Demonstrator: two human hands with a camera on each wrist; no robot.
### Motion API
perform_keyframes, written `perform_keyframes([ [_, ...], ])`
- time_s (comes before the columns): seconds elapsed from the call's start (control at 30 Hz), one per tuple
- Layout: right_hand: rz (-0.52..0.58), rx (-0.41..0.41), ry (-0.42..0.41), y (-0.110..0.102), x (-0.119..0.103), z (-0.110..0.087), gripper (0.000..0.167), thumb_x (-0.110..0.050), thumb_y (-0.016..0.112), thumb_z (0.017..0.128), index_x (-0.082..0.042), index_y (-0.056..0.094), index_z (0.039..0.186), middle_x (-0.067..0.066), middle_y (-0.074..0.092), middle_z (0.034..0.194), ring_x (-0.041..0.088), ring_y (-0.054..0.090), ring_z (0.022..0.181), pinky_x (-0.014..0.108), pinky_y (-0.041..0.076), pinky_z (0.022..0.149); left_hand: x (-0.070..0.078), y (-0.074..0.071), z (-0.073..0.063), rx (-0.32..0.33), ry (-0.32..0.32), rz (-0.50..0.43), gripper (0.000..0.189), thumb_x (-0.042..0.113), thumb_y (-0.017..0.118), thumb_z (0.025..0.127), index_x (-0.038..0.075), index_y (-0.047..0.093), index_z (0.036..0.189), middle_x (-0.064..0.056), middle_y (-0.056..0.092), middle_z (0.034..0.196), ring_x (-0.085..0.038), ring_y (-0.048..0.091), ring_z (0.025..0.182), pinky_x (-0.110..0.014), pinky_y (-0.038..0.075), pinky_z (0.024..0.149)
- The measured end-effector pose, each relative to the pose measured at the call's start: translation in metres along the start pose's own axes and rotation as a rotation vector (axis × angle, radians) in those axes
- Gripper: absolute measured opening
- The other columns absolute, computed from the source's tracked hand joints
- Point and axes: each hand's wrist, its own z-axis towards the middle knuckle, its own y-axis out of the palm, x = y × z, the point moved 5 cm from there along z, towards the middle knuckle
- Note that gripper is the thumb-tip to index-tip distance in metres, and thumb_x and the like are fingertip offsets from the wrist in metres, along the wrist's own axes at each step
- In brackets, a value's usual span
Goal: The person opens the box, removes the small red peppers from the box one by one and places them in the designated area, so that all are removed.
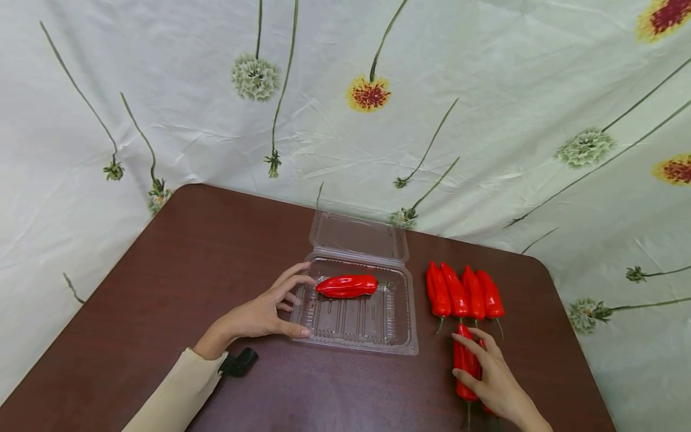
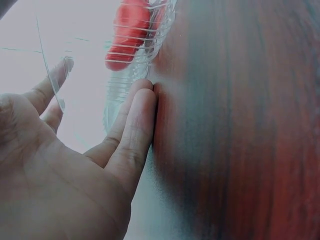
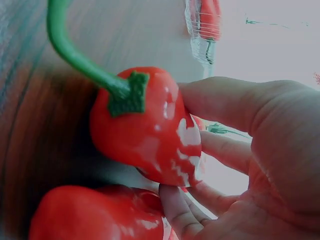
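My right hand [image 1: 491,375] has thumb and fingers on opposite sides of a glossy red pepper [image 3: 145,130] with a curved green stem, pinching it at the table's right. Partly hidden by that hand, another red pepper [image 3: 90,215] lies close beside it. My left hand [image 1: 264,309] spreads around the left side of a clear plastic clamshell box [image 1: 356,347]. Its fingers look mostly straight and touch the box's wall and rim, with the thumb at the front left corner. Across the back of the box's tray lies one red pepper [image 1: 346,286].
Several red peppers [image 1: 474,294] stand in a row behind my right hand, stems toward me. The box's hinged lid [image 1: 358,233] leans back, raised, near the rear edge of the brown table [image 1: 189,252]. A flowered cloth [image 1: 324,126] hangs behind.
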Motion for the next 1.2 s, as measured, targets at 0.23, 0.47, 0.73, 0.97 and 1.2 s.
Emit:
perform_keyframes([
  [0.23, -0.019, 0.029, -0.009, -0.0047, -0.0004, -0.0008, 0.060, -0.008, 0.084, 0.079, -0.006, 0.061, 0.134, 0.021, 0.042, 0.139, 0.042, 0.046, 0.121, 0.044, 0.053, 0.085, -0.0009, -0.0005, 0.0004, 0.000, 0.002, 0.004, 0.085, 0.031, 0.086, 0.080, 0.017, 0.037, 0.148, 0.001, 0.001, 0.166, -0.028, 0.051, 0.113, -0.049, 0.045, 0.094],
  [0.47, 0.017, -0.017, 0.015, -0.0028, -0.0009, -0.0031, 0.061, -0.009, 0.084, 0.078, -0.007, 0.062, 0.134, 0.017, 0.045, 0.137, 0.029, 0.054, 0.110, 0.024, 0.050, 0.076, -0.0014, -0.0003, 0.0009, -0.002, 0.000, 0.013, 0.085, 0.032, 0.085, 0.080, 0.018, 0.037, 0.148, 0.001, 0.001, 0.166, -0.028, 0.052, 0.113, -0.049, 0.045, 0.095],
  [0.73, -0.003, 0.016, -0.013, -0.0051, 0.0014, -0.0054, 0.055, -0.008, 0.083, 0.080, -0.007, 0.064, 0.131, 0.016, 0.048, 0.134, 0.006, 0.050, 0.091, 0.023, 0.049, 0.073, -0.0047, -0.0003, 0.0014, 0.001, -0.001, 0.010, 0.084, 0.032, 0.085, 0.080, 0.017, 0.037, 0.148, 0.002, 0.001, 0.166, -0.027, 0.051, 0.112, -0.048, 0.044, 0.094],
  [0.97, -0.023, 0.060, -0.082, -0.0038, 0.0000, -0.0061, 0.055, -0.004, 0.083, 0.077, -0.006, 0.065, 0.129, 0.016, 0.050, 0.131, 0.001, 0.048, 0.087, 0.022, 0.047, 0.069, -0.0051, -0.0003, 0.0006, 0.004, 0.002, 0.006, 0.085, 0.031, 0.086, 0.080, 0.016, 0.037, 0.148, 0.002, 0.001, 0.166, -0.027, 0.051, 0.112, -0.048, 0.044, 0.094],
  [1.2, -0.061, 0.056, -0.045, -0.0066, -0.0004, -0.0053, 0.057, -0.004, 0.084, 0.076, -0.008, 0.065, 0.130, 0.016, 0.051, 0.131, 0.026, 0.052, 0.106, 0.026, 0.049, 0.073, -0.0023, -0.0005, 0.0008, 0.004, 0.004, 0.005, 0.084, 0.031, 0.085, 0.080, 0.016, 0.037, 0.148, 0.001, 0.002, 0.166, -0.027, 0.052, 0.112, -0.048, 0.045, 0.093],
])
